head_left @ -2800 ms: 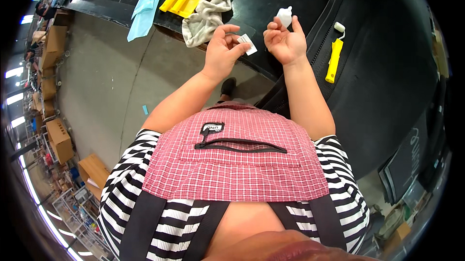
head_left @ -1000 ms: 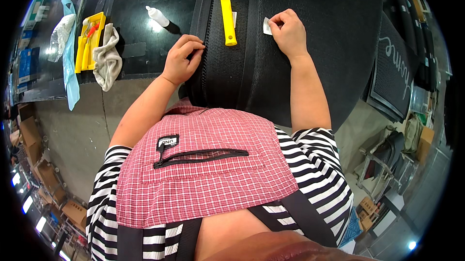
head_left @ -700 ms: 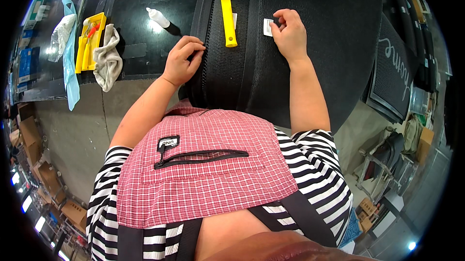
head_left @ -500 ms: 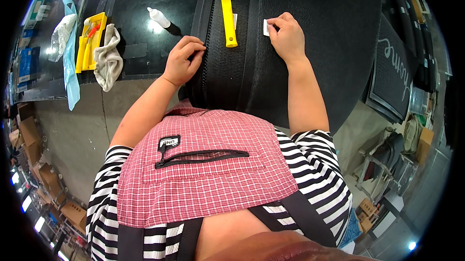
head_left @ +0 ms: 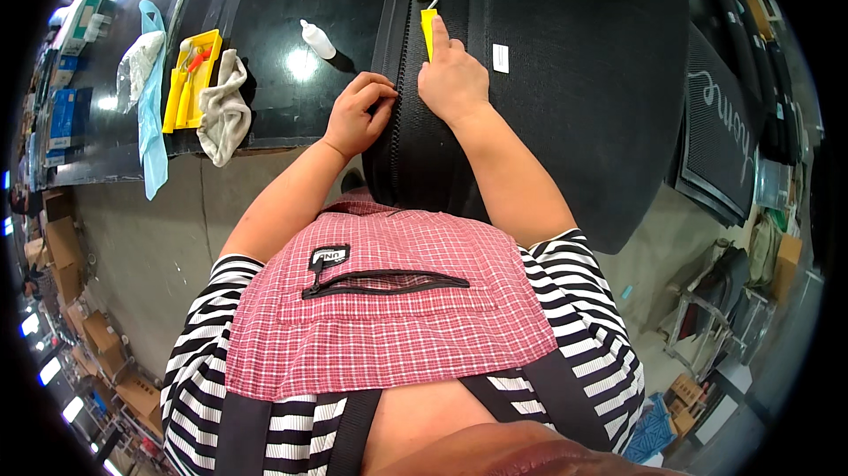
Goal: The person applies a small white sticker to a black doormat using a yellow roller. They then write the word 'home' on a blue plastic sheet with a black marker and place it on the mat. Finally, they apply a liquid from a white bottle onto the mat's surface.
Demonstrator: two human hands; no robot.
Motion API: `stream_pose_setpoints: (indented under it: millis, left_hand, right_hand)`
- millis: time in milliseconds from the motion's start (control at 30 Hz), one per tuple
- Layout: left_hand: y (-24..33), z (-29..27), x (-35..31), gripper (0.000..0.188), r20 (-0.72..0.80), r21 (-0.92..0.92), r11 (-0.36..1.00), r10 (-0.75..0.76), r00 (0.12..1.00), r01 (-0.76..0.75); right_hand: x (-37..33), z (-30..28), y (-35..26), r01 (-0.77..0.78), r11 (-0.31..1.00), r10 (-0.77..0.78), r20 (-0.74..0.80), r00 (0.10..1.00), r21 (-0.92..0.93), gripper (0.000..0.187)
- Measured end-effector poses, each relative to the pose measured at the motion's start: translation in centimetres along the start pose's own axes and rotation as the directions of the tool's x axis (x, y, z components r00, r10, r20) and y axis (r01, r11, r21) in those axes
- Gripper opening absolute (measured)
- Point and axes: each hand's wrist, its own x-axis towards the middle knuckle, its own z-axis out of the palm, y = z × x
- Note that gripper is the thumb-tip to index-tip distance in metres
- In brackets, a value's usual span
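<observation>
The right hand [head_left: 453,79] had left the white label [head_left: 501,58] and moved across to the roller [head_left: 428,33], closing over the near part of its yellow handle, forefinger stretched along the top; the rest of the grip was hidden. The label, now uncovered, lay on the black sheet [head_left: 583,87] to the right, so the work seemed to have passed from placing it to taking up the tool. The roller was on that sheet, just right of the zip [head_left: 395,142]. Its long axis ran away from the person, leaning slightly left, with the white head at the far end set crosswise. The left hand [head_left: 360,116] rested with curled fingers at the zipped edge; whether it pinched anything could not be told.
</observation>
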Motion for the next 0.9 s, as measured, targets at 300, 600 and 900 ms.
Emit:
stream_pose_setpoints:
  millis: [300, 600, 900]
  left_hand:
    - [0.2, -0.1, -0.5, 0.008, -0.011, -0.009, 1.0, -0.022, 1.0, 0.022]
    - [0.0, 0.0, -0.3, 0.007, -0.01, -0.001, 1.0, 0.002, 1.0, -0.002]
    - [-0.1, -0.3, -0.3, 0.009, 0.007, 0.0, 1.0, 0.011, 1.0, -0.011]
  right_hand:
    - [-11.1, -7.2, 5.4, 0.036, 0.996, -0.011, -0.285, 0.958, 0.08, 0.059]
    - [-12.0, -7.3, 6.0, -0.044, 0.997, 0.054, -0.152, 0.987, 0.065, 0.051]
    - [-9.3, -8.6, 6.0, -0.118, 0.993, 0.118, 0.006, 0.993, 0.012, 0.051]
